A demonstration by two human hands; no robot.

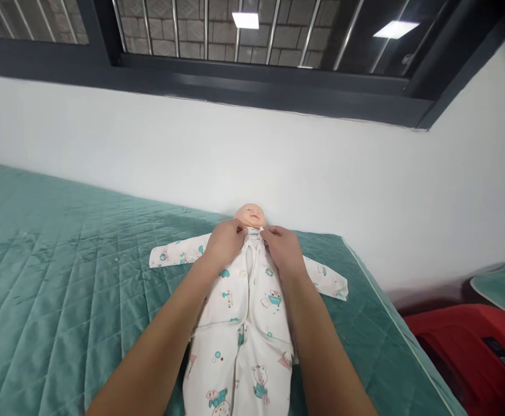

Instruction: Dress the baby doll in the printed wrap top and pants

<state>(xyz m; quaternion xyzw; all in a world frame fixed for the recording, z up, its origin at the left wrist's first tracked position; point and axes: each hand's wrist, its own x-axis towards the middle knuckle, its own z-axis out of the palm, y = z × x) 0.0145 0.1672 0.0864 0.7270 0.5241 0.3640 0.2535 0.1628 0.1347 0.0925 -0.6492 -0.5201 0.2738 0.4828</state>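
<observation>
A baby doll (251, 215) lies on its back with its head by the wall, dressed in a white printed baby jacket (230, 294) and matching trousers (261, 375). Both sleeves stretch out sideways. At the neck, my left hand (227, 240) pinches the jacket's collar edge on the left. My right hand (282, 245) pinches the collar on the other side, fingers closed. Between the hands the jacket front shows a narrow gap below the collar. The fingertips partly cover the collar, and my forearms hide parts of the sleeves.
The doll rests on a green quilted bedcover (83, 277). Behind it rises a white wall (218, 156) below a dark-framed window (252, 86) with metal bars. Right of the bed edge stands a red plastic object (469, 341), with green fabric (504, 286) above it.
</observation>
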